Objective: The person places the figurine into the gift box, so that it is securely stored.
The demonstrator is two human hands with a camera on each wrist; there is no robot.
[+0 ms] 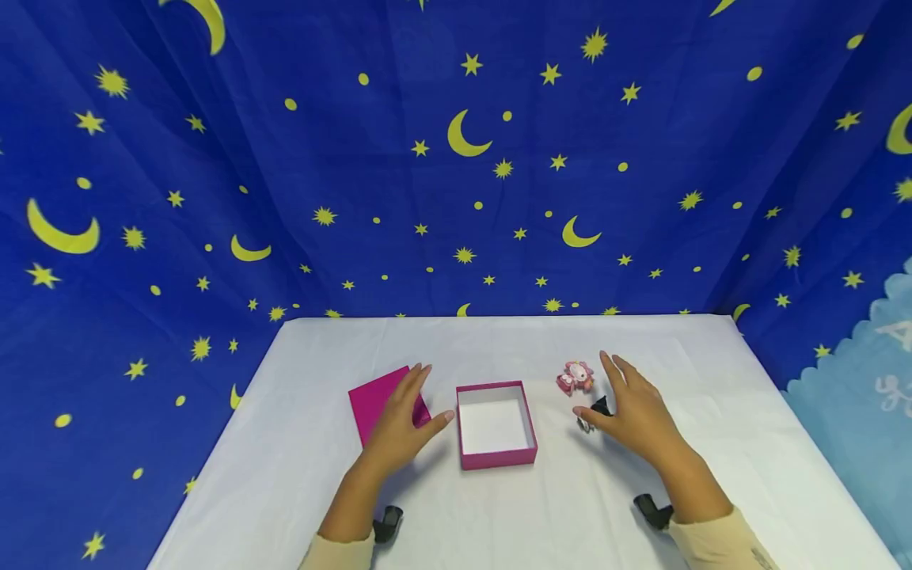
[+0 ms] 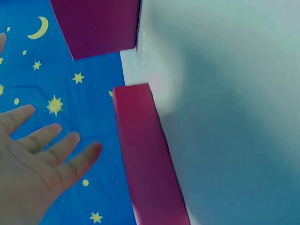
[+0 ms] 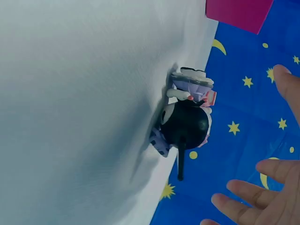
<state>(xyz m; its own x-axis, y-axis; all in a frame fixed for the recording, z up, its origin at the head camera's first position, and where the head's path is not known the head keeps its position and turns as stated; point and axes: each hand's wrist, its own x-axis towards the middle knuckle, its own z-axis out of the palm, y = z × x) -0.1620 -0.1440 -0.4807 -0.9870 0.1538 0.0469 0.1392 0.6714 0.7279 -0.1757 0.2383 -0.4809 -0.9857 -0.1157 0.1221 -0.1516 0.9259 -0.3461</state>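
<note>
before starry drapes [image 1: 399, 47], left hand [image 1: 400, 427] and right hand [image 1: 636, 410] hung spread, flanking a magenta box [image 1: 499, 459]; lid [image 1: 376, 397] lay by the left, presumably for access; pink figurine [image 1: 577, 375], black-hooded figurine [image 3: 185, 124] by the right.

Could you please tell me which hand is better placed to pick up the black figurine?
Probably the right hand: it is empty and close beside the black figurine. The left hand is on the other side of the open box, by the pink lid.
</note>
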